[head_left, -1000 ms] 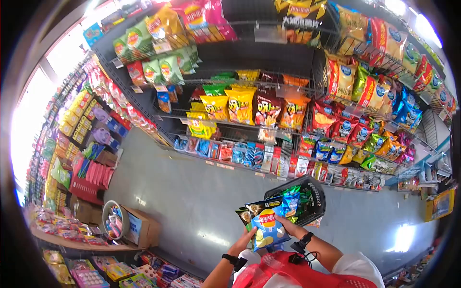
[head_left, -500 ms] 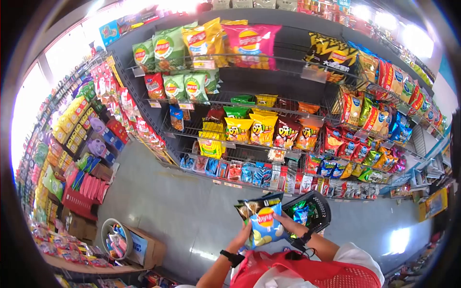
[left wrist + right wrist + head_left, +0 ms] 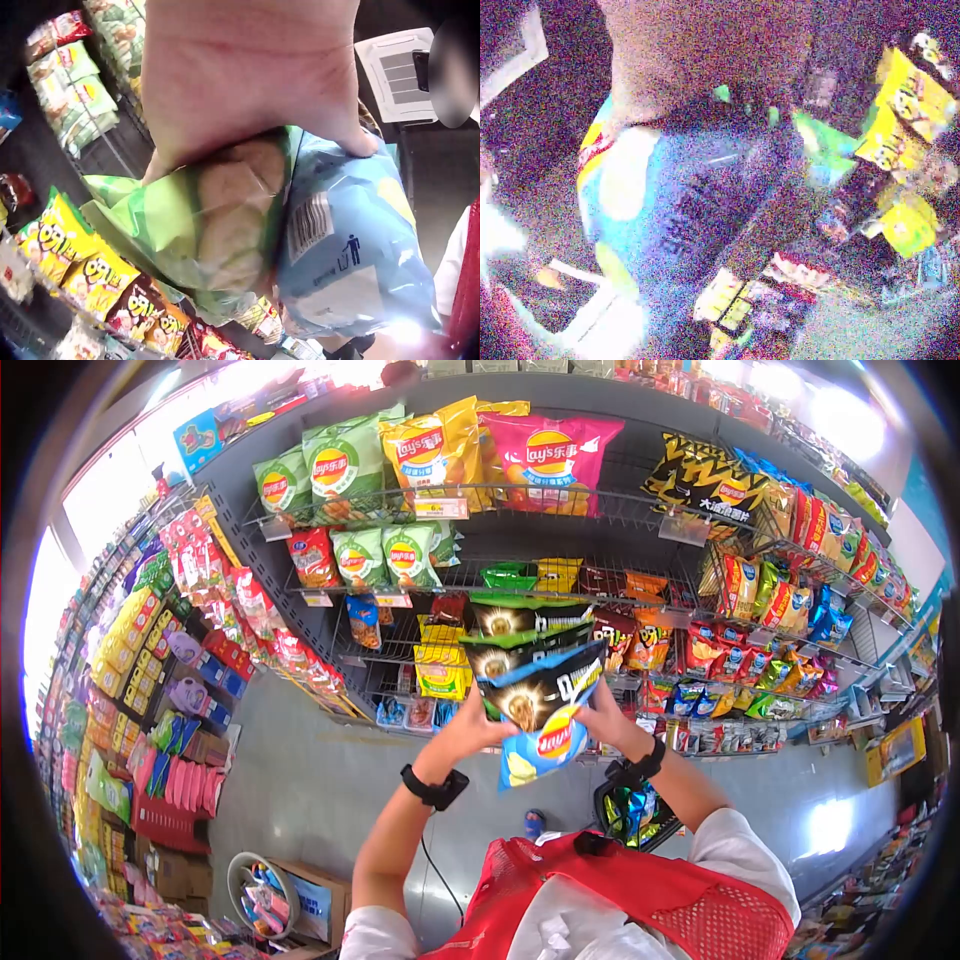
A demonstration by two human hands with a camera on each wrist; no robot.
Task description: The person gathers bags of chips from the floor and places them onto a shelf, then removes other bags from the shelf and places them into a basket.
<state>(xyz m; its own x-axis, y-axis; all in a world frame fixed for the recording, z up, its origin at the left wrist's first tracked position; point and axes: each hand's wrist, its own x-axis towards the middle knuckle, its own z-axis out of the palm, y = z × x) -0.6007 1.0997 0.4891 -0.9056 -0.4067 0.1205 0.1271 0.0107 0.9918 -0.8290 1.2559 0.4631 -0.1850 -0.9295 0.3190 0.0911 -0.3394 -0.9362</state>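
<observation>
Both hands hold a stack of chip bags out in front of the shelf in the head view. My left hand (image 3: pixel 470 728) grips its left side and my right hand (image 3: pixel 612 724) its right side, thumbs toward me. Nearest me is a blue Lay's chip bag (image 3: pixel 548 748). Behind it black-and-green chip bags (image 3: pixel 500 662) overlap, leaning toward the shelf. In the left wrist view, the left thumb lies on the blue bag's edge while the fingers reach over a green chip bag (image 3: pixel 161 225) beside it. The right wrist view is grainy; the right hand (image 3: pixel 705 64) covers the blue bag's upper edge.
The wire shelf rack (image 3: pixel 600 495) ahead carries rows of chip bags, with a pink Lay's bag (image 3: pixel 552 460) on top. Below my right forearm is a dark basket (image 3: pixel 612 815) with bags inside. A white bin (image 3: pixel 238 872) and cardboard box (image 3: pixel 335 900) stand lower left.
Both hands have lifted the stack of chip bags up and forward, away from beside the basket toward the shelf. The black-and-green bags now show more behind the blue one.
</observation>
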